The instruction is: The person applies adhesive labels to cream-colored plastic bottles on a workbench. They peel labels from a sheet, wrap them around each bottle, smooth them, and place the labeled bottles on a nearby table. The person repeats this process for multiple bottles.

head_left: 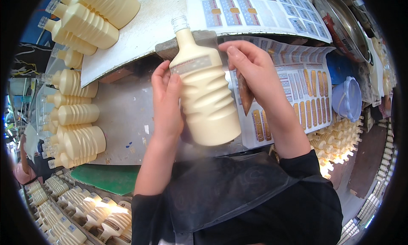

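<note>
My left hand [166,102] grips a cream ribbed plastic bottle [206,98] by its left side; the bottle is tilted, its clear cap pointing up and away from me. A pale rectangular sticker runs across its shoulder. My right hand [259,81] rests against the bottle's upper right side, fingers curled over the shoulder near the sticker, and pinches a narrow brown sticker [245,94] below the palm. Under my right wrist lies a sheet of brown and gold stickers [306,96] on the grey table [123,117].
Several cream bottles lie in rows at the left [78,113] and upper left [91,17], and more stand in crates at lower left [85,206] and right [340,138]. A blue sticker sheet [259,9], a metal bowl [340,19], a small blue bucket [347,98] and a green board [108,177] surround the work spot.
</note>
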A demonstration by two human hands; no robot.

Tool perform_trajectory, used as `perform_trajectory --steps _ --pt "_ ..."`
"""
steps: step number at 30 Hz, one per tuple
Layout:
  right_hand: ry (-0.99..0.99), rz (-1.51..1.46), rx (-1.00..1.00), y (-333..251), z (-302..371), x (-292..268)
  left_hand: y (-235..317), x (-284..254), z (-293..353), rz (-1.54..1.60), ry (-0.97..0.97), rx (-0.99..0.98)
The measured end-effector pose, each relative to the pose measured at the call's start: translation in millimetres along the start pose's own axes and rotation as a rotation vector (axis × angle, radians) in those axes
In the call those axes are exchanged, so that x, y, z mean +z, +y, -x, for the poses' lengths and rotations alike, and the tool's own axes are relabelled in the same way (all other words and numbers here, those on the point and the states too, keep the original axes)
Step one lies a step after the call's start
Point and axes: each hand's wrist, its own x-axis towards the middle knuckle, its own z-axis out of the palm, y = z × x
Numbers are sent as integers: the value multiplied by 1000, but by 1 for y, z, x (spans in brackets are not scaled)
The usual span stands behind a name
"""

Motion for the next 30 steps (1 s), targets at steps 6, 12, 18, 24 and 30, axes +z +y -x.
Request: perform_trajectory --steps 6,12,18,24,30 --pt "-38 -63 -13 1 23 3 -2 -8 13 70 -152 -126" --pt "-21 -64 25 1 21 3 -1 -3 12 60 -128 -101" --pt "-56 -133 196 3 14 6 8 4 17 -193 5 46" --pt "-22 -126 197 4 13 14 11 6 16 -263 42 38" --pt "10 -40 162 5 16 16 6 3 17 -304 34 50"
